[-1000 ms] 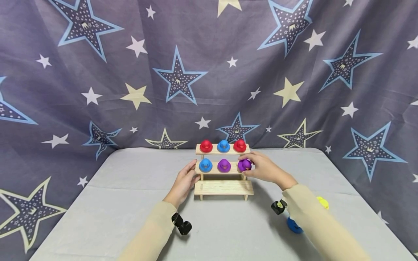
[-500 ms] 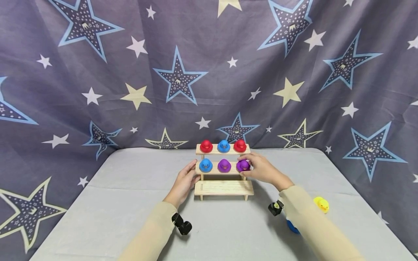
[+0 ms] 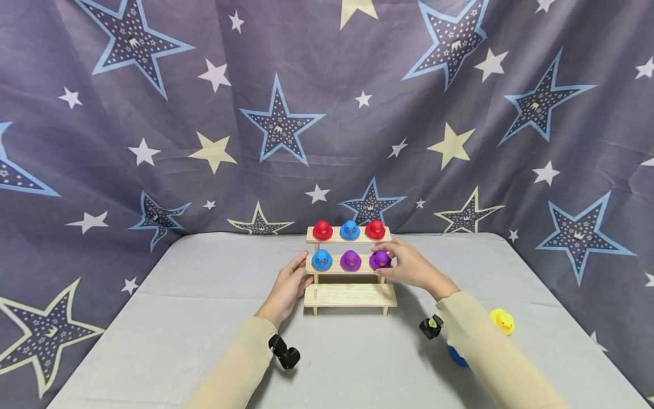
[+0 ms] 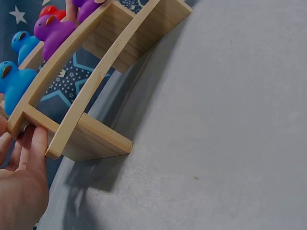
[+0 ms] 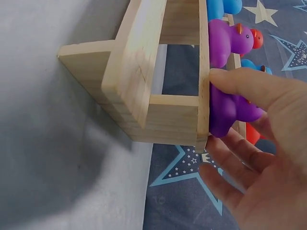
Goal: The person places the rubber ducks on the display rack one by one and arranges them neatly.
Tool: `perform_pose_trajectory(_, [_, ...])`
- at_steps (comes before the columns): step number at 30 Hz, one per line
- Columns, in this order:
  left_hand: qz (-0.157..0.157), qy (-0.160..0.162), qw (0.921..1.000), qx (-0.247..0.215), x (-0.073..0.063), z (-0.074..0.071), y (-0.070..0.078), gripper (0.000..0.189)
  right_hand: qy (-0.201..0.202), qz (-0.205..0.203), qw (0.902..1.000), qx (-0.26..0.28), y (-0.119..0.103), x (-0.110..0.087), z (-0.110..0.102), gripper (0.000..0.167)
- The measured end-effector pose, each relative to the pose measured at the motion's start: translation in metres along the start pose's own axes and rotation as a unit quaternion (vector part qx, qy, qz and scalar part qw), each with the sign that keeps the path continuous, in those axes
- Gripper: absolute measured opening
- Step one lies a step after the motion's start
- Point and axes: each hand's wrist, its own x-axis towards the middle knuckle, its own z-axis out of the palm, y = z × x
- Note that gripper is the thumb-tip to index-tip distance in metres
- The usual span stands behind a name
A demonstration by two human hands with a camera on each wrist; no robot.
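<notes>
A three-tier wooden display stand [image 3: 350, 294] stands on the grey cloth. My left hand [image 3: 286, 288] holds the left end of its middle shelf, fingers tucked against the side support [image 4: 96, 136] in the left wrist view. At the right end of that shelf my right hand [image 3: 411, 266] pinches a purple rubber duck [image 3: 380, 260] between thumb and fingers; in the right wrist view the duck [image 5: 230, 111] sits right at the shelf. Beside it are another purple duck [image 3: 351, 260] and a blue duck [image 3: 322, 259]. The lowest shelf bears no duck.
On the top shelf sit a red duck [image 3: 322, 229], a blue duck [image 3: 349, 229] and another red duck [image 3: 375, 229]. A yellow duck [image 3: 503, 321] and a partly hidden blue thing [image 3: 457, 357] lie by my right sleeve. A star-patterned curtain [image 3: 286, 187] hangs behind.
My right hand has shifted slightly left with the purple duck, closer to the middle purple one. More of the yellow duck shows beside the sleeve. My left hand has stayed put.
</notes>
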Motion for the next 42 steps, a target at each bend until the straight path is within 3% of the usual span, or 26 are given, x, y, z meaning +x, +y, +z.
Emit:
perform_pose_trajectory(18, [-0.003, 0.002, 1.0, 0.003, -0.001, 0.001, 0.0, 0.058, -0.008, 0.005, 0.9998, 0.014, 0.003, -0.009, -0.009, 0.061])
perform_pose_trajectory(35, [-0.005, 0.001, 1.0, 0.003, 0.001, 0.0, 0.0, 0.058, 0.004, -0.031, 0.9993, -0.018, 0.007, -0.033, -0.029, 0.057])
perform_pose_trajectory(42, [-0.003, 0.001, 1.0, 0.0, 0.0, 0.001, 0.0, 0.058, 0.005, -0.025, 0.9993, -0.028, 0.013, -0.051, -0.04, 0.055])
